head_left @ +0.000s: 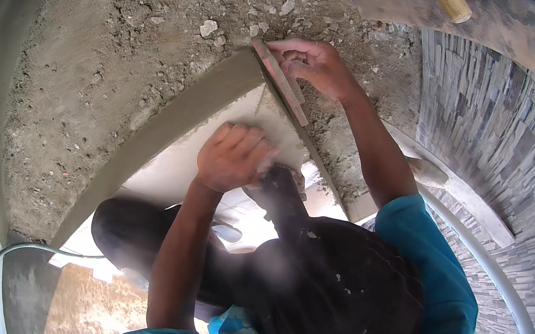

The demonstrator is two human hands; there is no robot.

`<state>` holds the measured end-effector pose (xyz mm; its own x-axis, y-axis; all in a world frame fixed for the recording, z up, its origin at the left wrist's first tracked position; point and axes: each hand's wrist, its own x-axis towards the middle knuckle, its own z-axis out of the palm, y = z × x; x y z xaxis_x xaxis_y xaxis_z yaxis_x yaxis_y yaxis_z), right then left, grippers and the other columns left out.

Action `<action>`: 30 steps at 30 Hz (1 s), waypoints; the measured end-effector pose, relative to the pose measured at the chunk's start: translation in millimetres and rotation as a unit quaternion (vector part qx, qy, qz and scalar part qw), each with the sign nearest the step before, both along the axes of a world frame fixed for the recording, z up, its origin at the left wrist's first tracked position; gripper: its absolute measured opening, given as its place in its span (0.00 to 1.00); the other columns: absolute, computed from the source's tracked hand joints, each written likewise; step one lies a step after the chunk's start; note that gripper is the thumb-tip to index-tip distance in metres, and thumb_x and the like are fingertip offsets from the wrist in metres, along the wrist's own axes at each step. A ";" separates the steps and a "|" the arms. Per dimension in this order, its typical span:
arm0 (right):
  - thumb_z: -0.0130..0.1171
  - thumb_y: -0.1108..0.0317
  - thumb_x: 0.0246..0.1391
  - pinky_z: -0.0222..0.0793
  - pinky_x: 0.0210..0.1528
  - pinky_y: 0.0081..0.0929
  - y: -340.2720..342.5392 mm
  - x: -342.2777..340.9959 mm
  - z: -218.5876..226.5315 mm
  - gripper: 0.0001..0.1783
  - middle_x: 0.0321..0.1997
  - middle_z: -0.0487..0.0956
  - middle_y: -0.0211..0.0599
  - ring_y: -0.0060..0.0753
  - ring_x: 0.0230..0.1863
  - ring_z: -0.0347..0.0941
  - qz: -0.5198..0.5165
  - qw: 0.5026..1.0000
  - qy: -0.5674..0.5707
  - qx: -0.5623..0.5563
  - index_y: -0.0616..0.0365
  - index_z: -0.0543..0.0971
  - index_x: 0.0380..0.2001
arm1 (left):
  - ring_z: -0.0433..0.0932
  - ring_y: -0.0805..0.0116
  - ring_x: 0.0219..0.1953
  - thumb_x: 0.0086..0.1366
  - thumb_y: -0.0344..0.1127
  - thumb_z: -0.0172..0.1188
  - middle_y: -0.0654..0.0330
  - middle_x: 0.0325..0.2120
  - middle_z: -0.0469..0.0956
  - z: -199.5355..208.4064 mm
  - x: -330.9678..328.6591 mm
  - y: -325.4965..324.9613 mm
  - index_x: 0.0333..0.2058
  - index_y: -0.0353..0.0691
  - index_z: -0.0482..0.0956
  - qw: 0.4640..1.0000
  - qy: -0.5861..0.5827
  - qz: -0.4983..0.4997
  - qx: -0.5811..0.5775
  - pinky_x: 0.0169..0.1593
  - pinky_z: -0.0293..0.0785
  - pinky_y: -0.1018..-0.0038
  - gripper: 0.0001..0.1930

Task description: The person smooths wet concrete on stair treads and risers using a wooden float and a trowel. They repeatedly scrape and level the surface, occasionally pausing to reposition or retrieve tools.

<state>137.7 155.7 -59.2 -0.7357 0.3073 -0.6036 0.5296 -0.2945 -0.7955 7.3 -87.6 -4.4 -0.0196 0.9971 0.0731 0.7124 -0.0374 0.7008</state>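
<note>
Left hand [236, 154] curls inward, contents unclear; right hand [323, 67], apart, grips a grey-brown rectangular float [279, 81], best kept flush against smooth grey mortar [202, 100].

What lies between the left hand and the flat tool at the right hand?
In the head view, a stretch of pale surface and, beside the flat tool, a narrow grey edge.
</note>
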 end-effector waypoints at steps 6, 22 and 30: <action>0.64 0.74 0.54 0.76 0.51 0.27 -2.9 6.8 -16.3 0.24 0.48 0.85 0.32 0.24 0.44 0.79 0.035 0.999 0.008 0.001 0.51 0.84 0.56 | 0.77 0.65 0.44 0.45 0.47 0.64 0.63 0.44 0.79 1.9 -1.1 2.3 0.41 0.52 0.84 1.000 0.001 -0.003 0.004 0.46 0.71 0.65 0.21; 0.61 0.71 0.62 0.78 0.49 0.25 -4.0 -3.6 -4.9 0.20 0.49 0.85 0.34 0.23 0.47 0.80 0.014 0.998 -0.041 -0.050 0.57 0.82 0.57 | 0.76 0.63 0.40 0.53 0.44 0.69 0.64 0.39 0.79 3.8 2.0 6.6 0.35 0.49 0.82 1.000 0.013 0.018 0.009 0.44 0.72 0.65 0.13; 0.65 0.68 0.59 0.76 0.49 0.28 -13.9 92.9 46.8 0.21 0.48 0.83 0.34 0.24 0.47 0.80 -0.053 0.989 -0.042 -0.130 0.58 0.81 0.55 | 0.77 0.62 0.37 0.60 0.38 0.67 0.60 0.34 0.79 12.5 -2.6 15.9 0.34 0.44 0.80 0.999 -0.028 0.033 0.003 0.43 0.73 0.69 0.07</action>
<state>230.5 141.8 -12.4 -0.6509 0.2060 -0.7307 0.5462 -0.5415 -0.6392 4.7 -71.7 8.2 -0.0888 0.9932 0.0758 0.6734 0.0037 0.7393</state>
